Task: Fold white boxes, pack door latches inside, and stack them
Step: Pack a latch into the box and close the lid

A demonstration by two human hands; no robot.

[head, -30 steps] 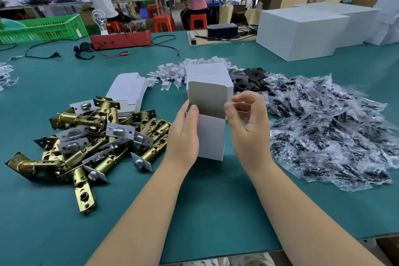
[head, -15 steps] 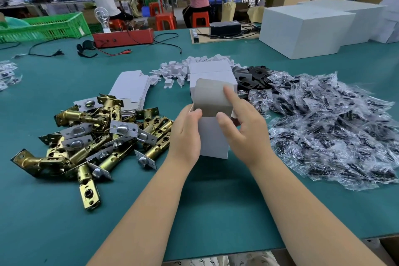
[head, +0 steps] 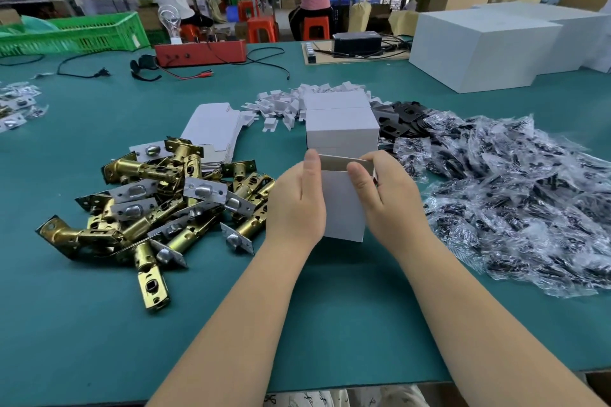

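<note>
The fingers (head: 311, 164) of the left hand (head: 295, 205) are laid nearly straight and close together against the left side of a small white box (head: 342, 205), the thumb tip reaching the box's upper edge. The fingers (head: 358, 180) of the right hand (head: 393, 201) are curled round the right side of the same box, and its grey top flap (head: 344, 162) is pinched at the right corner between thumb and forefinger. The box is held upright between the two sets of fingers, its lower end on the green table (head: 330, 324).

Just beyond the fingertips, closed white boxes (head: 342, 129) are seen, one behind the other. Behind these, a scatter of small white card pieces (head: 281, 106) is spread. To the left of the left fingers, a heap of brass door latches (head: 158, 201) is piled, the nearest latches lying just beside the back of that hand. Beyond the heap, a stack of flat unfolded box blanks (head: 215, 125) is laid. To the right of the right fingers, a wide mound of clear packets (head: 515, 208) with dark contents is spread, and black plates (head: 400, 119) are heaped past its far left edge. Far beyond the right fingers, large white cartons (head: 479, 46) are set near the table's far edge.
</note>
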